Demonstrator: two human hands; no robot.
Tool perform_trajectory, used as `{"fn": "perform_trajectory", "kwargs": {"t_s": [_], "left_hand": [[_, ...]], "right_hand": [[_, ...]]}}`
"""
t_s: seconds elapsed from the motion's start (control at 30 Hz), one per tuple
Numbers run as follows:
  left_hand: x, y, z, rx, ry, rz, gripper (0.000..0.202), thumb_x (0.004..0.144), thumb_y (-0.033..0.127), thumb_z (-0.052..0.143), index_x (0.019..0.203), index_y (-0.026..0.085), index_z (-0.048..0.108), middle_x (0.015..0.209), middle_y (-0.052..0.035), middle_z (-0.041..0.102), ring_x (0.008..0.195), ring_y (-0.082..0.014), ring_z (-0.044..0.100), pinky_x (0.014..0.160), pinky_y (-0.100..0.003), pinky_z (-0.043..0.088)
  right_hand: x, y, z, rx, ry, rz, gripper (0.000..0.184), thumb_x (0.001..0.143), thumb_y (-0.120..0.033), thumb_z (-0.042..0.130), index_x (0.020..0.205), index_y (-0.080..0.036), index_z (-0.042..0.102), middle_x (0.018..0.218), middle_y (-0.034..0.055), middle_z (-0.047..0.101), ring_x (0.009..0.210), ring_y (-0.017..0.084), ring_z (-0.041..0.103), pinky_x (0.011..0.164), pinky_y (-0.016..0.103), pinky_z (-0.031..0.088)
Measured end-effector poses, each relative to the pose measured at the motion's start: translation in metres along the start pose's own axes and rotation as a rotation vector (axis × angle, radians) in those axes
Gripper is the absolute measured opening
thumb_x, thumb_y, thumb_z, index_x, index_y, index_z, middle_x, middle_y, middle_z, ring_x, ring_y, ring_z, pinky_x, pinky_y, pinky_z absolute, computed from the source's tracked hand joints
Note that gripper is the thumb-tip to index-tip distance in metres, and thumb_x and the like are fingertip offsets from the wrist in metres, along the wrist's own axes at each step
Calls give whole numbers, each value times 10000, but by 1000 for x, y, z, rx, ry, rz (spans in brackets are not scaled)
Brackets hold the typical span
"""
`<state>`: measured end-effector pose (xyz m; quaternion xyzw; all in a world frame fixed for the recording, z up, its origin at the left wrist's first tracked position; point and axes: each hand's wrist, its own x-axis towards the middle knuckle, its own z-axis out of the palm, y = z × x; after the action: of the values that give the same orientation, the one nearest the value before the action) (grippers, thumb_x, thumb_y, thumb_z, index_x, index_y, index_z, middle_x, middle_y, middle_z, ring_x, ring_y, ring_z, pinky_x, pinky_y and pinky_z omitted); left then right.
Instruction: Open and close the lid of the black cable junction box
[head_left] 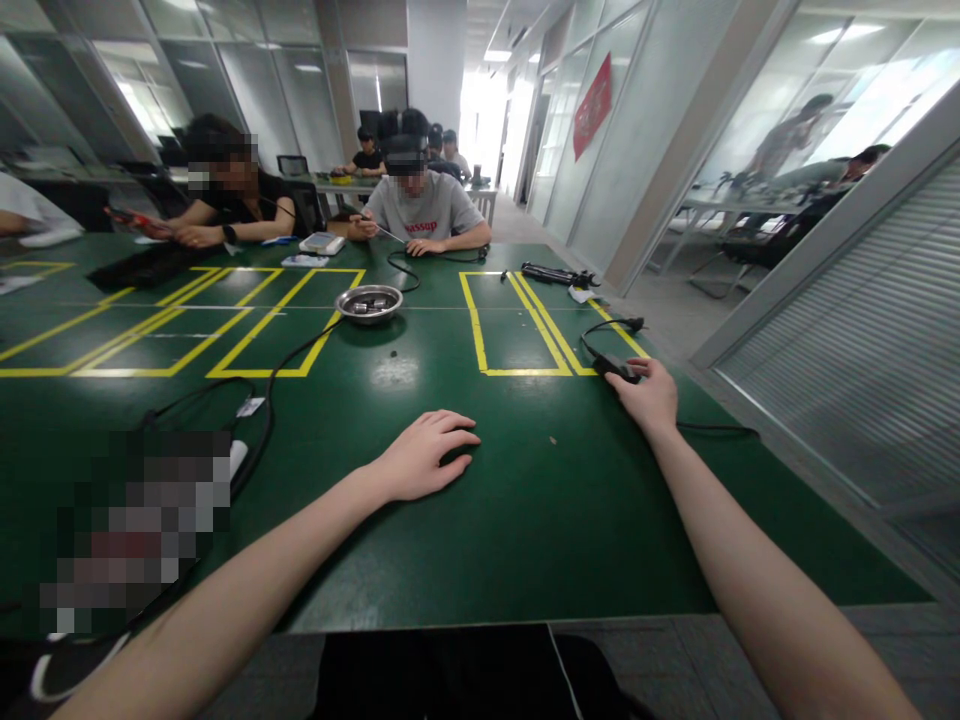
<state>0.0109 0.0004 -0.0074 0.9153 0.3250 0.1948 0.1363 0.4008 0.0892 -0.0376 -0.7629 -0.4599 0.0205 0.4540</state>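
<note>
My left hand (pixel 427 455) rests palm down on the green table (pixel 480 540), fingers spread and nothing under them that I can see. Farther out, near the table's right side, my right hand (pixel 651 398) has its thumb and fingers closed around a small black corded block (pixel 616 369). The block's exact kind is partly hidden by the fingers. A thin cord loops from it to a black plug (pixel 636 325). Another stretch of black cable (pixel 720 429) runs from behind my right wrist to the table's right edge.
Yellow tape rectangles (pixel 484 372) mark the table. A metal bowl (pixel 369 304) holds small metal parts. A folded black tripod-like stand (pixel 559 274) lies at the far right. A blurred-out object (pixel 135 530) and cables lie at left. People (pixel 427 215) work across the table.
</note>
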Motion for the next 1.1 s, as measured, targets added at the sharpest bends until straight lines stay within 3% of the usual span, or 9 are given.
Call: {"fn": "perform_trajectory", "kwargs": {"t_s": [0.17, 0.4, 0.53, 0.67, 0.73, 0.83, 0.93, 1.03, 1.1], "left_hand": [[0, 1, -1, -3, -4, -6, 254, 974, 244, 590, 1201, 235, 705, 1350, -96, 664, 1281, -258, 592, 1118, -479, 459], [0, -1, 0, 11, 1, 14, 248, 979, 243, 586, 1199, 222, 699, 1348, -101, 664, 1280, -259, 593, 1114, -477, 460], [0, -2, 1, 14, 2, 18, 244, 981, 248, 590, 1196, 209, 699, 1346, -109, 666, 1274, -261, 596, 1112, -475, 460], [0, -3, 2, 9, 3, 15, 249, 980, 248, 593, 1201, 202, 699, 1351, -113, 663, 1283, -264, 590, 1113, -476, 459], [0, -2, 2, 10, 3, 16, 250, 983, 251, 589, 1204, 209, 697, 1353, -108, 662, 1285, -261, 589, 1114, -478, 459], [0, -2, 1, 13, 5, 17, 247, 984, 255, 586, 1202, 221, 696, 1351, -101, 664, 1282, -259, 591, 1114, -483, 460], [0, -1, 1, 10, 6, 19, 249, 984, 257, 586, 1206, 230, 695, 1355, -96, 662, 1279, -257, 593, 1113, -483, 462], [0, -1, 1, 6, 6, 20, 250, 984, 254, 585, 1206, 226, 695, 1354, -97, 662, 1277, -257, 593, 1110, -480, 465], [0, -1, 0, 8, 3, 18, 250, 983, 252, 586, 1204, 219, 697, 1350, -102, 663, 1275, -259, 594, 1107, -479, 468]], "right_hand": [[-1, -5, 1, -87, -7, -20, 341, 724, -382, 669, 981, -175, 757, 1044, 148, 747, 1020, 338, 673, 944, 472, 527], [-6, -12, -4, -120, -26, -104, 500, 740, -365, 688, 1201, -171, 720, 1184, 139, 713, 1016, 308, 669, 916, 437, 523], [-9, -22, -8, -83, -70, 70, 438, 916, -442, 527, 1199, -163, 712, 881, 106, 742, 688, 248, 659, 804, 409, 515], [-11, -28, -13, -89, -58, 139, 430, 984, -423, 419, 1177, -151, 691, 612, 55, 651, 622, 267, 639, 793, 408, 493], [-11, -28, -13, -81, -61, 150, 413, 975, -397, 438, 1227, -148, 651, 652, 54, 670, 593, 255, 632, 793, 405, 493], [-10, -24, -11, -74, -58, 144, 438, 918, -380, 534, 1296, -164, 589, 893, 94, 734, 583, 221, 626, 803, 400, 501], [-9, -19, -8, -98, -41, 80, 519, 807, -418, 674, 1265, -186, 594, 1135, 135, 703, 795, 257, 671, 864, 416, 508], [-7, -15, -4, -120, -26, -18, 492, 696, -438, 748, 1106, -180, 661, 1110, 137, 677, 1025, 321, 629, 920, 443, 504], [-5, -12, -3, -123, -13, -54, 451, 669, -437, 748, 1036, -180, 691, 1053, 126, 660, 1025, 326, 615, 923, 455, 506]]}}
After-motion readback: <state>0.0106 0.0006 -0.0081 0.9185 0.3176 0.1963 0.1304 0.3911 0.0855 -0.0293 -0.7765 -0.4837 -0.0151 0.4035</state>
